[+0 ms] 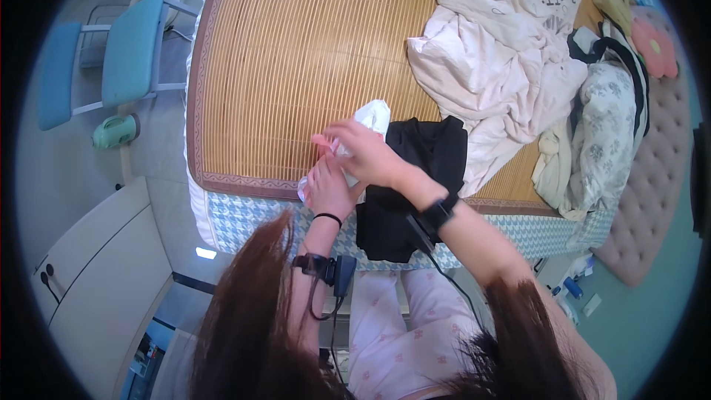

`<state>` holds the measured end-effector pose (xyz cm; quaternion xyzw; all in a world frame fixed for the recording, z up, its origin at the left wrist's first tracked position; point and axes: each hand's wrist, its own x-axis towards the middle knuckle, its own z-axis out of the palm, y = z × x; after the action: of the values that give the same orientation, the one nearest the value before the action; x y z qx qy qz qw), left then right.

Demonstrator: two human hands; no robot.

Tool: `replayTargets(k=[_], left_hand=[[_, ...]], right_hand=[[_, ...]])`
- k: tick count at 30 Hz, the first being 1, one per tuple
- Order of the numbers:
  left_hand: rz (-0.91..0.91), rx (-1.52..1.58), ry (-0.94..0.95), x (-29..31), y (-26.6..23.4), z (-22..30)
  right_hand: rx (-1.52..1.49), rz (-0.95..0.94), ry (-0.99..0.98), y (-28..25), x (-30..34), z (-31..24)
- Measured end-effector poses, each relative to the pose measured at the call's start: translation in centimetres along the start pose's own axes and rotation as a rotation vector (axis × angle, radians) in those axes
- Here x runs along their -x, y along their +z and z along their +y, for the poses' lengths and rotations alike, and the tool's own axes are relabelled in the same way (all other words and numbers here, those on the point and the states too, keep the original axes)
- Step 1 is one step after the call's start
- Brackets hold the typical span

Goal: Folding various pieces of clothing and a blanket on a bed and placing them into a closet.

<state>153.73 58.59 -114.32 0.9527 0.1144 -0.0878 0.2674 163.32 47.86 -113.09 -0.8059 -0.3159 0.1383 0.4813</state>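
A small white item with pink parts (375, 115), soft and crumpled-looking, lies at the near edge of the bamboo mat, mostly covered by my hands; I cannot make out its kind. My left hand (330, 187) is closed on its near side, where a bit of white shows beside the fingers. Over the top of it reaches my right hand (366, 154), its fingers bent around the pink part. Just right of my hands lies a black folded garment (415, 215), partly under my right wrist and hanging to the bed's front edge.
The bamboo mat (296, 52) covers the bed. A rumpled pale pink blanket (503, 67) spreads at the right, beside a grey-patterned pillow (607, 118). Blue chairs (133, 48) and a green kettle-like thing (117, 131) stand left of the bed. Cables hang from both wrist straps.
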Motion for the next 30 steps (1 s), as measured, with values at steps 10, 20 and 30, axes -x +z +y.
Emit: replayTargets(k=[10, 20, 30], left_hand=[[-0.485, 0.815, -0.288, -3.5, -3.3, -2.9], [-0.811, 0.986, -0.58, 6.4, -0.8, -2.6], [-0.774, 1.334, -0.625, 12.6, 2.6, 0.0]], right_hand=[[0.014, 0.503, 1.046, -6.8, 23.1, 6.2], [0.399, 0.583, 1.158, -0.3, 22.6, 4.7], [-0.903, 0.069, 1.575, -5.9, 24.9, 0.1]])
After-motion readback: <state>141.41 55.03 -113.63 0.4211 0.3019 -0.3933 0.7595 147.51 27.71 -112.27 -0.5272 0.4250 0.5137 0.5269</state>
